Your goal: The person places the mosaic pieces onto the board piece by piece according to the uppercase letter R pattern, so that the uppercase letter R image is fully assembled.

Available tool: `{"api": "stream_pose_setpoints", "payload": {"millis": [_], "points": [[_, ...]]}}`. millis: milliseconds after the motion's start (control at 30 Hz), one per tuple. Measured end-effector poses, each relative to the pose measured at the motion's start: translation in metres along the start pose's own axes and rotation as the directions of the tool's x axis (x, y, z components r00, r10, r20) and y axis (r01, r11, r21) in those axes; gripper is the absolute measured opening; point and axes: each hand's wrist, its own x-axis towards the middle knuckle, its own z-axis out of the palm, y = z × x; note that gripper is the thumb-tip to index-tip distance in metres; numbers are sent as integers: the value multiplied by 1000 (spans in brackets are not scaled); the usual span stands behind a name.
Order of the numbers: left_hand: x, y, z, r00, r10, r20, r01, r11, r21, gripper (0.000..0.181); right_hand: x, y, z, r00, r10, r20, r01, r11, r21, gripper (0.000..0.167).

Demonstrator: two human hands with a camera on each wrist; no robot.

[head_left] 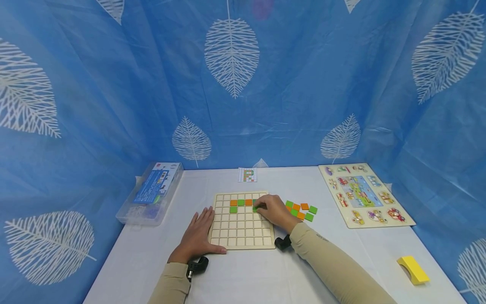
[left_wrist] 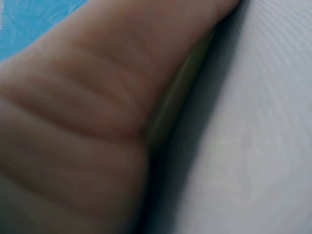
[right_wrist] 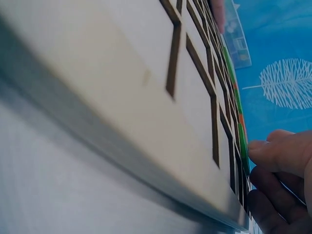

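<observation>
At the middle of the white-covered bench (head_left: 265, 274) lies a pale wooden square board (head_left: 241, 230) with a raised grid, its far cells holding thin orange and green square tiles (head_left: 241, 202): orange, green, orange and green in one row, with a green one under the first. Right of the board, a small cluster of loose orange and green tiles (head_left: 294, 213) lies partly overlapping. Beyond the far edge sits a small white printed card (head_left: 247, 175).

Farther out, a clear plastic case with a blue label (head_left: 152, 196) lies at the bench's left edge; a cream wooden picture puzzle (head_left: 347, 213) lies to the right, and a yellow arched block (head_left: 415, 270) near the right edge. A blue curtain with white leaf prints (head_left: 288, 84) encloses the back and sides.

White surface runs between case and board, between loose tiles and puzzle, and along the board's near edge.

The left hand (head_left: 197, 236) lies flat and wide, fingers along the board's left side, thumb at its near edge. The right hand (head_left: 274, 209), narrow with fingers curled, pinches a green square tile (head_left: 255, 209) at the grid, beneath the row's last green one.
</observation>
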Motion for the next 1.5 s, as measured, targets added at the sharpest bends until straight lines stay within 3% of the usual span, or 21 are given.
{"api": "stream_pose_setpoints", "payload": {"millis": [300, 600, 1067, 1500], "points": [[0, -1, 0, 1000, -6, 16, 6, 1000, 2, 150, -1, -2, -3, 1000, 14, -20, -14, 1000, 11, 18], [1, -2, 1, 1000, -2, 10, 2, 1000, 8, 151, 2, 3, -16, 999, -31, -42, 30, 999, -26, 18], [1, -3, 3, 1000, 2, 8, -2, 1000, 15, 151, -2, 19, -54, 993, 116, 23, -113, 987, -116, 22], [0, 0, 3, 1000, 8, -29, -8, 1000, 9, 150, -10, 30, -72, 981, 162, 106, -141, 974, -178, 22]]}}
